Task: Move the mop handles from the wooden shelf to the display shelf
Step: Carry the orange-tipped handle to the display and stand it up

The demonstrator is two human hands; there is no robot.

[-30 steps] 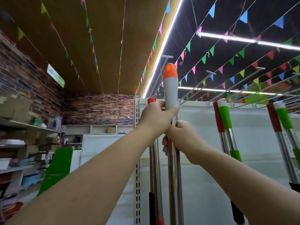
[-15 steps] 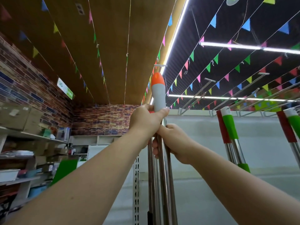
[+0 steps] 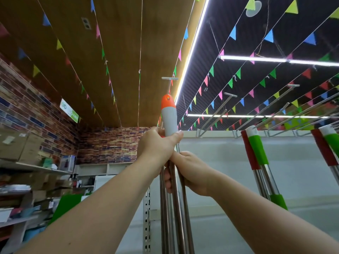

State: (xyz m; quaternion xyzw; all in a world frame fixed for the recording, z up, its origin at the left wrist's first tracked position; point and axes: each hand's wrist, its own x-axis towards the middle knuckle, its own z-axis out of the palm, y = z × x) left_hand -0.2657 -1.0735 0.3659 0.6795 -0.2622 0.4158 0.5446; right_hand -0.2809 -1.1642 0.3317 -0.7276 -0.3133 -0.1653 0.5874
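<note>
The left hand (image 3: 157, 145) grips the mop handle (image 3: 169, 118) at the base of its grey-and-orange cap, and the right hand (image 3: 189, 173) grips the steel shaft just below. The handle stands upright, its cap directly beneath the display shelf's hook (image 3: 169, 78), so the hanging move likely runs straight up.

Two bare forearms are being shown from the lower edge of the view, with no sleeve, watch, bracelet or glove being worn on either. The left hand (image 3: 157, 145) and the right hand (image 3: 190, 173) are being seen without rings. Short, unpainted nails are being shown on the fingers in view.
</note>
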